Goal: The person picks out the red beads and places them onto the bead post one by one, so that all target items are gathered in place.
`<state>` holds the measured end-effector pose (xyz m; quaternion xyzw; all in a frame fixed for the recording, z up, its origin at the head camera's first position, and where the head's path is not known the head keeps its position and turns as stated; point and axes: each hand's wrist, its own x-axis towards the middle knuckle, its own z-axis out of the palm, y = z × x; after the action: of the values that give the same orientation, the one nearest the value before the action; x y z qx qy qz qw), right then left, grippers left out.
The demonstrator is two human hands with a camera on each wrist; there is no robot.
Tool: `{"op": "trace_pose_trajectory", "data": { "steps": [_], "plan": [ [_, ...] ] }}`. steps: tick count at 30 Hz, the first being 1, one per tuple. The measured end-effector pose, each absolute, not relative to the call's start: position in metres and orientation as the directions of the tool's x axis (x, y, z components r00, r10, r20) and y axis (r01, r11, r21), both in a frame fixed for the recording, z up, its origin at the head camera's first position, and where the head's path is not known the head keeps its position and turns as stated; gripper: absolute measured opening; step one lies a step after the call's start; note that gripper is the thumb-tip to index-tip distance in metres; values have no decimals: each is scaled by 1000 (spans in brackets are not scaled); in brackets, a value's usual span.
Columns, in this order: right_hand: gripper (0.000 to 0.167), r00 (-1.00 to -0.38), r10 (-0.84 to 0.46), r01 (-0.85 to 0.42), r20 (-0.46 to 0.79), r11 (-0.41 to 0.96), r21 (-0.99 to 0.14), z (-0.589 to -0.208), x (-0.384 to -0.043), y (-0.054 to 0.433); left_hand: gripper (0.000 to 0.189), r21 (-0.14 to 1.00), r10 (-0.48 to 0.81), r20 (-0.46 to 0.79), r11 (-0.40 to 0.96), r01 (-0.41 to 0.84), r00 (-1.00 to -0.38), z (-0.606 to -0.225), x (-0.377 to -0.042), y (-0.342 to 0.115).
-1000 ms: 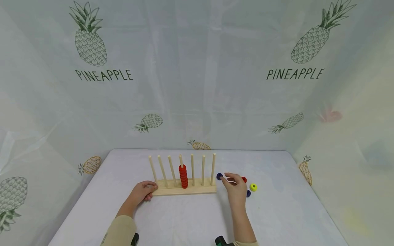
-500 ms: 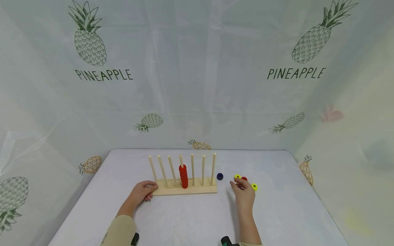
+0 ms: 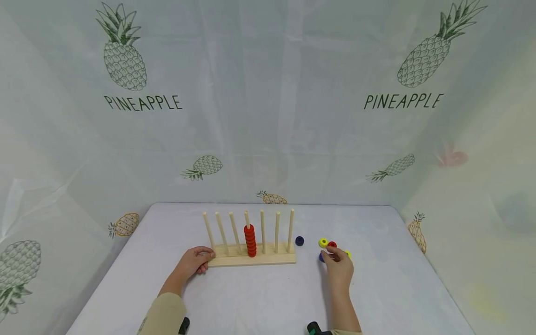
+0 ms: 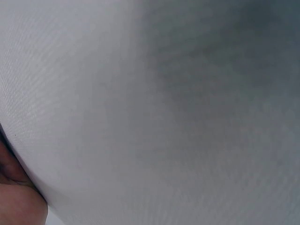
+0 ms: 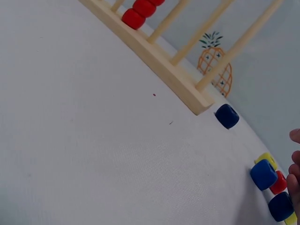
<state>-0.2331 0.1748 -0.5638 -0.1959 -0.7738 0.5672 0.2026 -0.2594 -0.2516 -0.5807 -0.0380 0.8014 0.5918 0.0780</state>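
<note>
My left hand (image 3: 196,259) grips the left end of a wooden peg rack (image 3: 268,260), which has a row of upright pegs. Red beads (image 3: 250,241) are stacked on its middle peg. My right hand (image 3: 339,267) is low among loose beads to the right, its fingers loosely bent. A blue bead (image 3: 322,257) shows just left of its fingertips; in the right wrist view this blue bead (image 5: 263,175) sits apart from the fingers (image 5: 294,171). Another dark blue bead (image 5: 281,206) lies close by the hand, mostly hidden in the head view.
Past the rack's right end lies a dark blue bead (image 3: 299,241). A yellow bead (image 3: 323,243) and a red bead (image 3: 332,244) are beyond my right hand, with another yellow bead (image 3: 348,254) partly behind it. A pineapple-print cloth (image 3: 268,116) hangs behind the white table (image 3: 259,302).
My right hand has drawn back to the right from the dark blue bead near the rack, uncovering a yellow bead and a blue one. The left hand and rack have stayed put.
</note>
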Motion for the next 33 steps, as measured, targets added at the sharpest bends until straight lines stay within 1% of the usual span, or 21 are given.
{"op": "trace_pose_trajectory", "data": {
  "steps": [4, 15, 20, 28, 33],
  "plan": [
    [21, -836, 536, 59, 117, 301, -952, -566, -235, 179, 32, 941, 33, -166, 305, -148, -986, -580, -258, -251],
    [21, -860, 505, 112, 75, 332, -937, -563, -244, 186, 33, 940, 29, -177, 302, -160, -984, -583, -259, -251],
    [21, -863, 497, 128, 90, 387, -913, -564, -249, 190, 35, 943, 37, -169, 298, -151, -985, -582, -259, -252],
    [21, -859, 488, 116, 153, 476, -872, -566, -257, 196, 31, 944, 29, -169, 290, -154, -985, -581, -259, -251],
    [17, -864, 483, 140, 140, 497, -856, -564, -261, 199, 31, 945, 31, -163, 292, -147, -986, -580, -258, -251]
  ]
}}
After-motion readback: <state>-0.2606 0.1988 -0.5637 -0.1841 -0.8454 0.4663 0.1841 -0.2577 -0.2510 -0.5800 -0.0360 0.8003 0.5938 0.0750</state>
